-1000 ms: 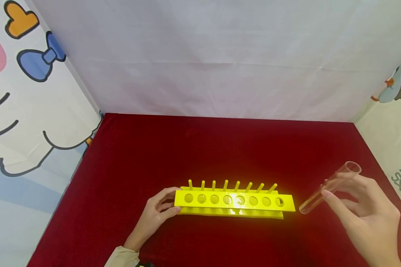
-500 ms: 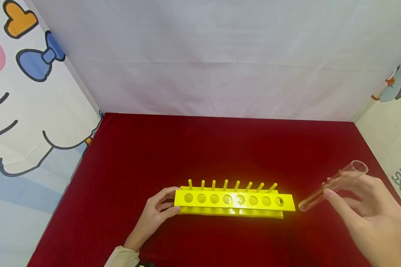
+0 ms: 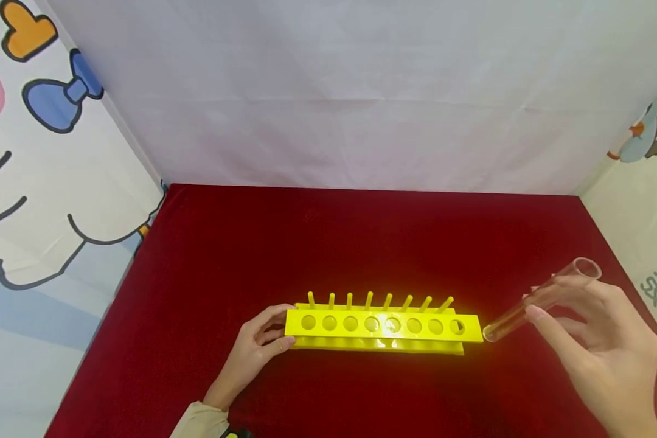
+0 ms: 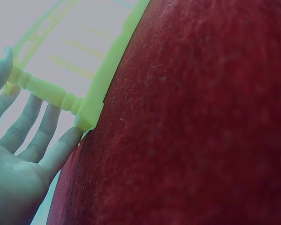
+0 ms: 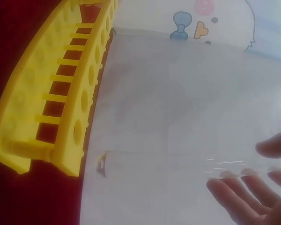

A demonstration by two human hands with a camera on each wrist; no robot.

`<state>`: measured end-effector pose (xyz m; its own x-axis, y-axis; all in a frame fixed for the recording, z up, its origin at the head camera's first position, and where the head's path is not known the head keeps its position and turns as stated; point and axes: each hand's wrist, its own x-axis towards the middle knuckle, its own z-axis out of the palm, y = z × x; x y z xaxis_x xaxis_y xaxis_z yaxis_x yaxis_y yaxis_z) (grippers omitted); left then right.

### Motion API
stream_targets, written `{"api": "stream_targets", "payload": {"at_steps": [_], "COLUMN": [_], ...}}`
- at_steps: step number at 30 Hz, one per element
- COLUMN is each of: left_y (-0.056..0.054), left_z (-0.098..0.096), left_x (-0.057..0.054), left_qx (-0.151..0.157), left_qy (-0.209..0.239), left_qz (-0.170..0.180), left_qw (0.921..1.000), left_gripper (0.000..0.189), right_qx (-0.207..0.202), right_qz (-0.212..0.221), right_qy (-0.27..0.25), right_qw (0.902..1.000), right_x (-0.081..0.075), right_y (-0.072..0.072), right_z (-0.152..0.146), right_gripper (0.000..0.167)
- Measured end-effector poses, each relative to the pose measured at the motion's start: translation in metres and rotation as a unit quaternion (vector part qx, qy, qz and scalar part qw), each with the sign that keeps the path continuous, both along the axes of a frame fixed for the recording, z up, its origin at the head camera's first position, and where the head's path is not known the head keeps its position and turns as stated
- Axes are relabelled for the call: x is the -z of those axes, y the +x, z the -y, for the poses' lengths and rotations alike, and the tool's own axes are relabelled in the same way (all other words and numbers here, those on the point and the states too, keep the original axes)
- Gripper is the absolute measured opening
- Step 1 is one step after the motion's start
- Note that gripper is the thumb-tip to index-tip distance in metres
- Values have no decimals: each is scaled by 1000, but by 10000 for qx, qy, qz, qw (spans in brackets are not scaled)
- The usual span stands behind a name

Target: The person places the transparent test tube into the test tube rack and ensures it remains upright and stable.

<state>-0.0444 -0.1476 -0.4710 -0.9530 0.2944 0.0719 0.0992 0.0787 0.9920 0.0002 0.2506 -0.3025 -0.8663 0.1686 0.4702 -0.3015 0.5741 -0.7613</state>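
Observation:
A yellow test tube rack (image 3: pixel 358 342) stands on the red cloth in the head view, with a row of round holes along its top and a row of pegs behind. My left hand (image 3: pixel 246 353) holds its left end. In the left wrist view, thumb and fingers (image 4: pixel 23 124) lie about the end post. A clear glass test tube (image 3: pixel 506 322) is pinched in my right hand (image 3: pixel 608 353), tilted, mouth up to the right. Its rounded bottom lies close to the rack's right end; whether they touch I cannot tell. No tubes show in the rack.
Red cloth (image 3: pixel 241 243) covers the table around and behind the rack. A white sheet (image 3: pixel 361 97) rises at the back, and printed cartoon panels stand at the left (image 3: pixel 60 201) and right sides.
My right hand first shifted slightly right as the test tube tilted flatter, then moved slightly left and up in the view. The left hand stays at the rack's end.

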Motion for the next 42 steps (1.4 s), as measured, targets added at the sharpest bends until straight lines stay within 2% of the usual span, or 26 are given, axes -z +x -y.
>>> {"api": "stream_targets", "payload": {"at_steps": [8,11,15,21,25,27,31,34,37,40,42], "left_y": [-2,-2,-2,-2,-2,-2,-1,-1,-1,0,0], "left_z": [0,0,0,0,0,0,1,0,0,0,0], "left_x": [-2,-2,-3,-3,-2,-2,-1,-1,-1,0,0], "left_qx": [1,16,46,72,51,44,36,36,35,34,34], "left_qy": [-19,-2,34,42,15,8,4,3,3,10,26], "left_qz": [40,54,57,92,104,95,73,64,82,102,112], "left_qw": [10000,10000,10000,9999,9999,9999,10000,10000,10000,9999,9999], "left_gripper": [44,44,45,45,45,44,44,44,44,45,45], "right_qx": [-234,-827,-1200,-636,-677,-876,-1551,-1722,-1547,-1495,-1319], "right_qz": [-302,-654,-776,-496,-487,-549,-780,-798,-750,-768,-712], "right_qy": [-139,-809,-1312,-420,-370,-611,-1442,-1679,-1425,-1257,-949], "right_qw": [9992,9911,9810,9959,9958,9928,9742,9674,9748,9777,9841], "right_x": [1,3,5,4,5,6,9,10,11,12,12], "right_y": [-6,-9,-11,-11,-12,-12,-15,-16,-16,-17,-17], "right_z": [0,0,0,3,4,4,5,6,6,6,6], "right_gripper": [48,47,48,51,51,50,47,46,46,46,46]}}
